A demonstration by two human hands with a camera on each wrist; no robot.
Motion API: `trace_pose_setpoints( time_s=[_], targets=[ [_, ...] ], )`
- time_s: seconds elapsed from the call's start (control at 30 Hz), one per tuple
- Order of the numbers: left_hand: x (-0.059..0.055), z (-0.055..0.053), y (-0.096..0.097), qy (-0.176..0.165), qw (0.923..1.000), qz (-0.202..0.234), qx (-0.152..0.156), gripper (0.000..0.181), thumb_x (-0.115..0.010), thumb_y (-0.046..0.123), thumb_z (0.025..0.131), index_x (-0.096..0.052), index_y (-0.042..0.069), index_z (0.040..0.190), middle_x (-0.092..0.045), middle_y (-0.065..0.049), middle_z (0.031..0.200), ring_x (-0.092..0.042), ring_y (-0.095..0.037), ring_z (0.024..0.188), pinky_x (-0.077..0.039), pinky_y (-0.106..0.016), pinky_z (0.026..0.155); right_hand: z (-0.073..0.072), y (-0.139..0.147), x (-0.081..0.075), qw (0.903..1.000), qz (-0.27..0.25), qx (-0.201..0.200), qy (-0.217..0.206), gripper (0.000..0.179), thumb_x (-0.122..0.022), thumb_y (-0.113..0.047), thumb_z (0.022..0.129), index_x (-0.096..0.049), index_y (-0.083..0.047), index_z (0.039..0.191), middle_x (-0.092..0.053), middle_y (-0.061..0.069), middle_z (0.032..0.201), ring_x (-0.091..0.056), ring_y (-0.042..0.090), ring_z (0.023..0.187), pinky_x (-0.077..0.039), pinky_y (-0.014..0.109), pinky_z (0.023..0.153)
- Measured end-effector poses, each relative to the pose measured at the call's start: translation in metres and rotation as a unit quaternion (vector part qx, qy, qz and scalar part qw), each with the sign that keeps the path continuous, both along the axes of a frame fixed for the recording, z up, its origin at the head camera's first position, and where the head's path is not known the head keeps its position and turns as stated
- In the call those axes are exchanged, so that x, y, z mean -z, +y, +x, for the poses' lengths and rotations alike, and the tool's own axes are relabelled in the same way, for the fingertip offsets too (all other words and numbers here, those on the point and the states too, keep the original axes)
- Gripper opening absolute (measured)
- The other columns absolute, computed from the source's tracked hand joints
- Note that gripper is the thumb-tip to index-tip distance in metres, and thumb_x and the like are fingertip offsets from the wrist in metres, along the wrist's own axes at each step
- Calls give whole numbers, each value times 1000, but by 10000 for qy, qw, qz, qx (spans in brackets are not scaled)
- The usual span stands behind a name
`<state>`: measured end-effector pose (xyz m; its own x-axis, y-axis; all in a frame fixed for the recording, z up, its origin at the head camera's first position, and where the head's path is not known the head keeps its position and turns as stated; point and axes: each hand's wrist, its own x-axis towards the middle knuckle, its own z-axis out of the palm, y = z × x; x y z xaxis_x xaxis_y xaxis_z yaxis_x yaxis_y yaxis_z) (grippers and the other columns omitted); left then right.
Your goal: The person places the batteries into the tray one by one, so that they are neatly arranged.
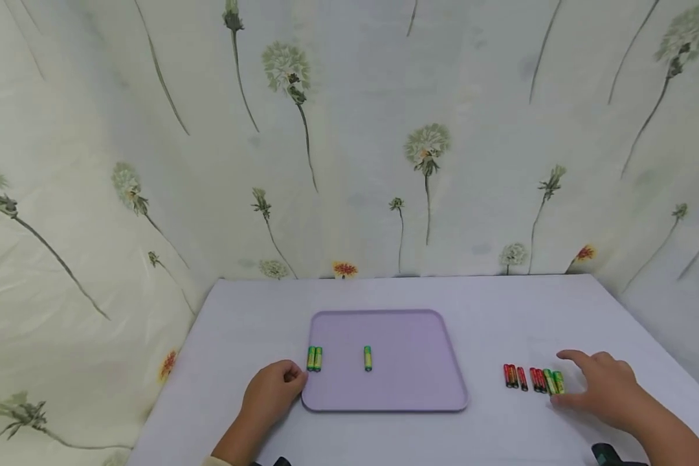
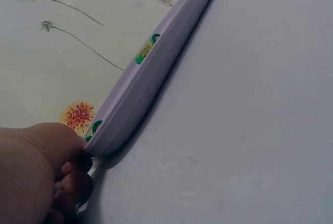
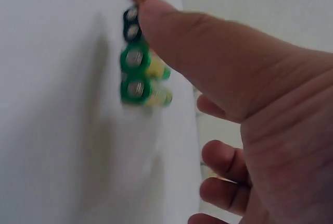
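At the left rim of a purple tray [image 1: 384, 395], my left hand [image 1: 274, 390] pinches the edge between thumb and curled fingers; the left wrist view shows the thumb at the tray's rim [image 2: 117, 125]. Two green batteries [image 1: 314, 358] lie side by side in the tray near that hand, and a single green battery [image 1: 367, 358] lies farther in. To the right of the tray, my right hand [image 1: 608, 391] holds nothing, its thumb and forefinger spread beside two green batteries [image 1: 554, 382]. Several red-and-black batteries [image 1: 524, 378] lie in a row left of these.
A white table [image 1: 268, 304] carries everything. Behind it and at both sides hangs a pale curtain [image 1: 349, 129] printed with dandelions. Dark objects [image 1: 608, 454] show at the bottom edge near the wrists.
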<state>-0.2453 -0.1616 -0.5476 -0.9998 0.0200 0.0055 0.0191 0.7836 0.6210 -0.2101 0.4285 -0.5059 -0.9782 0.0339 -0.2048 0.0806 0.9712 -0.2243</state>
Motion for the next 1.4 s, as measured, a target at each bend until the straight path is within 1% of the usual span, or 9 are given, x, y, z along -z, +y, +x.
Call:
trace_pose_setpoints(
  time_s=[0.07,0.17,0.27,0.33,0.57,0.83,1.07,1.23,1.4],
  targets=[
    [-1,1,-1,23,10000,5,-4,22,-75,37,94,-67,25,78,-60,10,71,-51,-12,66,-38,-32,62,5,8,5,9998,-72,-1,-183,109,-86,-70,68,-50,0,144,-62,25,107,-54,41,97,-46,60,79],
    [-3,1,-2,35,10000,23,-6,22,-75,37,94,-66,25,77,-60,10,71,-51,-12,66,-38,-32,62,11,14,9,9976,-464,126,-507,109,-87,-65,72,-44,2,147,-60,12,97,-55,29,88,-47,47,72],
    [-2,0,-2,3,10000,16,-23,22,-75,36,94,-66,25,77,-59,10,70,-51,-12,66,-38,-32,62,15,17,12,9933,-870,282,-700,109,-86,-63,74,-41,2,149,-55,6,94,-52,21,85,-43,38,68],
    [-2,0,-2,-2,10000,14,-5,22,-75,36,94,-66,25,77,-59,10,70,-51,-12,66,-38,-32,62,17,17,15,9918,-989,336,-730,107,-86,-62,75,-42,2,149,-55,5,97,-52,21,87,-44,37,70],
    [-2,-1,-3,17,10000,12,-13,22,-75,37,94,-66,25,77,-59,10,70,-51,-12,66,-37,-32,62,19,17,23,9936,-1044,119,-407,81,-83,-50,85,-53,-1,142,-56,1,95,-50,17,82,-41,33,68],
    [-1,-2,-3,16,10000,3,-27,23,-76,36,93,-66,25,76,-59,10,68,-50,-12,65,-37,-32,61,19,12,25,9912,-1269,109,-372,91,-83,-49,86,-42,-1,151,-55,2,97,-50,16,83,-41,32,67],
    [-2,0,-1,-59,10000,17,-73,22,-76,36,93,-66,24,77,-59,10,69,-50,-12,66,-37,-32,62,20,8,27,9929,-1170,80,-179,74,-82,-44,88,-53,-3,142,-55,-1,91,-48,13,76,-39,29,64],
    [-2,1,-1,-58,9999,6,-89,22,-75,36,93,-66,24,77,-59,10,69,-50,-12,66,-37,-32,62,19,9,22,9942,-1067,108,-7,72,-82,-47,87,-57,-2,137,-57,-1,90,-49,13,76,-39,29,64],
    [-1,2,0,-48,10000,24,-59,23,-76,36,93,-66,24,77,-58,10,68,-50,-12,65,-37,-32,62,12,-2,8,9930,-1125,217,272,68,-81,-45,89,-57,0,134,-61,1,94,-50,16,77,-41,29,60]
  ],
)
